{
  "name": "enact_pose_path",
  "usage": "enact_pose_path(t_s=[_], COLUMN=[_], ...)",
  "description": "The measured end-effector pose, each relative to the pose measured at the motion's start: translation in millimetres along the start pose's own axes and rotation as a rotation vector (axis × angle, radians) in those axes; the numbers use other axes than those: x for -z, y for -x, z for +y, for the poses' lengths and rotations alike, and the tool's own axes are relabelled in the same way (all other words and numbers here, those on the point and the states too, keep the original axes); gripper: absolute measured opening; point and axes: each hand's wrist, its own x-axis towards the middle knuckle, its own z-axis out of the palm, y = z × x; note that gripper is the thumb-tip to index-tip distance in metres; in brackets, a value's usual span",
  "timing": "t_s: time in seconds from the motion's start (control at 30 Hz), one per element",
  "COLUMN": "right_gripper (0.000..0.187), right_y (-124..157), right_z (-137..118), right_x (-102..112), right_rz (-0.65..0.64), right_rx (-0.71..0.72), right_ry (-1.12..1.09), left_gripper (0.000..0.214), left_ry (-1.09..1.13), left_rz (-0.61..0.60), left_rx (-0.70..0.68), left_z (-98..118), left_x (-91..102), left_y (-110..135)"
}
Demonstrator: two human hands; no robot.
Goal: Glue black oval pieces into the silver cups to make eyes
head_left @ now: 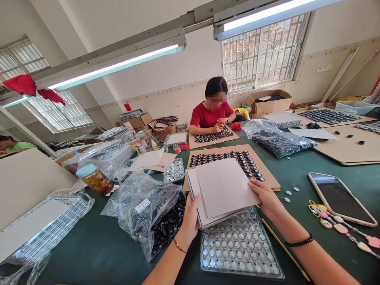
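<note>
Left hand (190,219) gripping the stack (196,184), right hand (267,200) pinching the top card (225,186) — any uneven tilt could slide it onto the six-o'clock tray (239,247)!

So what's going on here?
A person's left hand grips the left side of a flat stack of pale cards; the right hand holds the right edge of the pale square top card. Below lies a clear plastic tray of round silvery pieces. Across the dark green table, a person in a red top works over a brown cardboard sheet of small black pieces.
</note>
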Motion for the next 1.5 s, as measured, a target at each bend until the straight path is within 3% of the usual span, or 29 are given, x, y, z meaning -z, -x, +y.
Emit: enact_pose_path(t_s=[0.33, 0.6, 1.0, 1.33, 1.5], right_gripper=[0.036, 0.043, 0.041, 0.043, 0.041], right_y=[-5.2, -2.7, -0.2, -7.4, -3.3], right_z=[7.2, 2.6, 0.1, 11.7, 11.8], right_x=[1.6, -1.9, -4.0, 1.1, -0.1], right_rz=[-0.029, -0.096, -0.083, -0.051, 0.035], right_rx=[0.237, 0.142, 0.148, 0.234, 0.356], right_ry=[0.38, 0.224, 0.273, 0.431, 0.657], left_gripper=[0.037, 0.039, 0.044, 0.042, 0.04], left_ry=[0.006, 0.058, 0.052, 0.035, 0.026], left_rz=[-0.014, -0.024, -0.002, -0.001, 0.003], left_rx=[0.015, 0.067, 0.098, 0.095, 0.058], left_z=[-0.8, -1.5, -1.8, 3.0, 3.2], left_x=[3.7, 4.4, 2.3, -1.8, -3.1], left_y=[-1.4, -1.0, -3.6, 1.2, 1.3])
